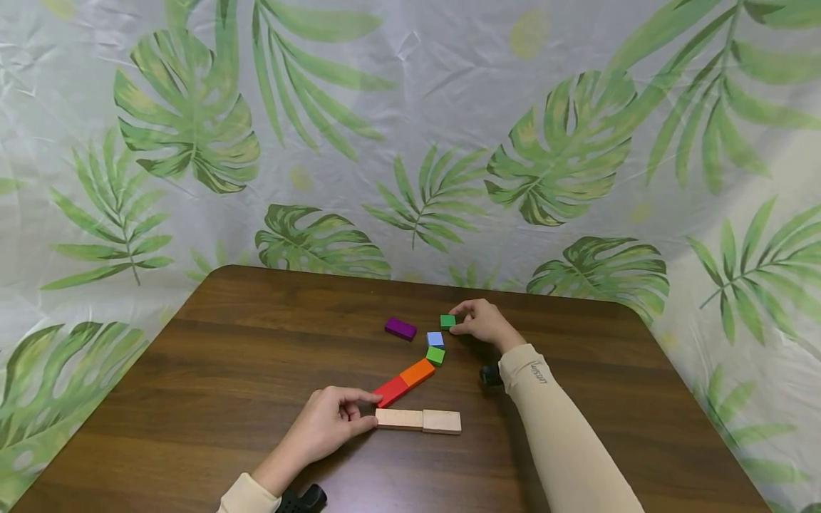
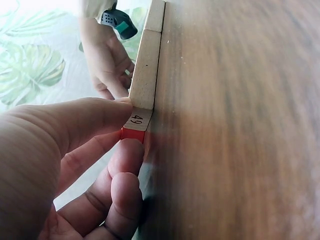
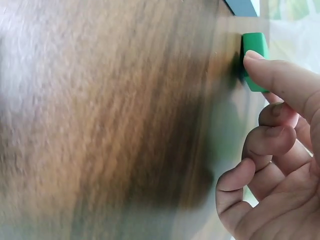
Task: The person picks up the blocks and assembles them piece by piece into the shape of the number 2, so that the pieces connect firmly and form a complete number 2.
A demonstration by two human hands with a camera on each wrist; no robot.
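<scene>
At the left end of the plain wooden block [image 1: 399, 420] is my left hand [image 1: 331, 422], its thumb against that block. Its index fingertip lies at the end of the red block [image 1: 390, 391], so both block ends sit in its pinch. The left wrist view shows dark markings on the plain block's end [image 2: 137, 119], with a red face [image 2: 133, 135] beside it. At the far side my right hand [image 1: 484, 322] pinches a dark green block [image 1: 447, 322] between thumb and index finger, its other fingers curled in the right wrist view. Next to it is a blue block [image 1: 435, 340].
An orange block [image 1: 417, 372] continues from the red one, its upper end close to a light green block [image 1: 435, 356]. A second plain block [image 1: 442, 422] adjoins the first on the right. The purple block [image 1: 400, 329] lies apart, farther left. Leaf-patterned cloth [image 1: 410, 142] hangs behind the table.
</scene>
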